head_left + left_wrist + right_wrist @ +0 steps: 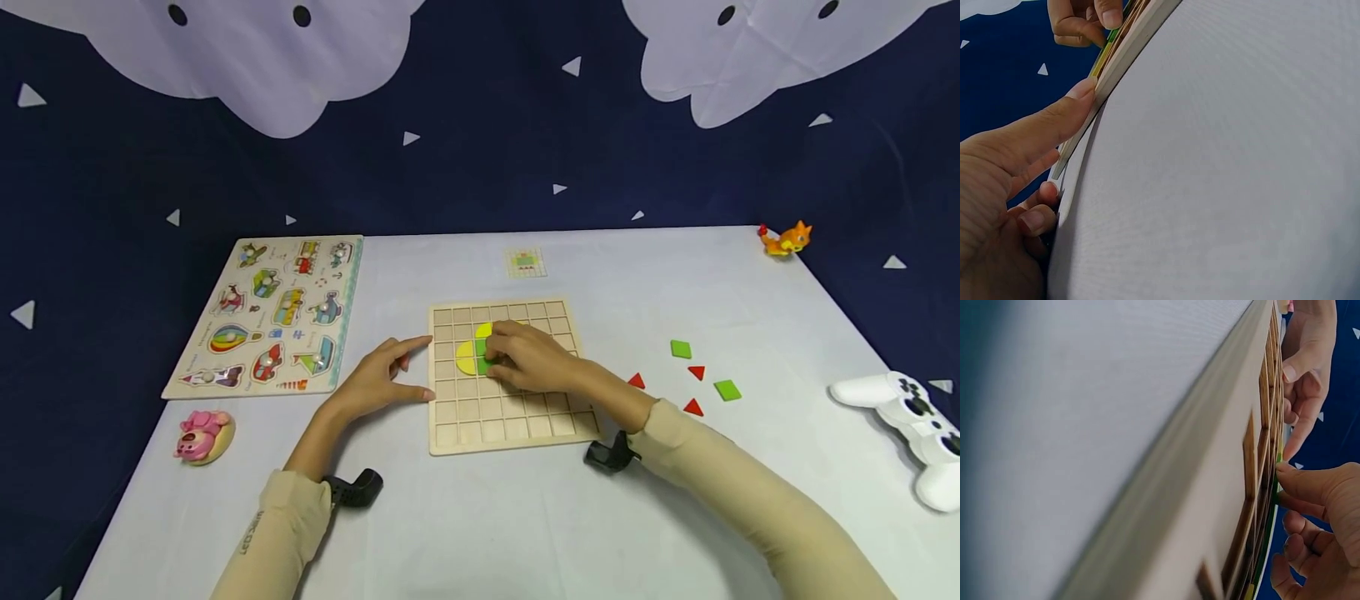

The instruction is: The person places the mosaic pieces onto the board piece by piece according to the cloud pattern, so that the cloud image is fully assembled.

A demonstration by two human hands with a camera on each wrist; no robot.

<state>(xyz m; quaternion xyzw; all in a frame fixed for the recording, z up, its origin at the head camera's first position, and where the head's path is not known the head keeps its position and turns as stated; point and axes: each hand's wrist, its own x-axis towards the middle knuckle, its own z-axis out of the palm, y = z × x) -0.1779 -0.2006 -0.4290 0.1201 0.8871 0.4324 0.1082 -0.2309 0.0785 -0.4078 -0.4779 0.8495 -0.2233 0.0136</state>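
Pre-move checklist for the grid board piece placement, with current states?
1. Left hand steadies the grid board, index fingertip on its left edge: ok.
2. Right hand fingers on the green piece: ok.
3. Green piece seated flat in its cell: cannot tell, fingers cover it.
4. Yellow piece lying on the board: ok.
5. Spare green squares and red triangles lie right of the board: ok.

Both arms wear close-fitting beige long sleeves reaching to the wrists. The left sleeve (pixel 277 533) carries small dark lettering near the cuff. A black wrist camera mount sits under each forearm: left mount (pixel 356 489), right mount (pixel 611 455). Both hands are bare.
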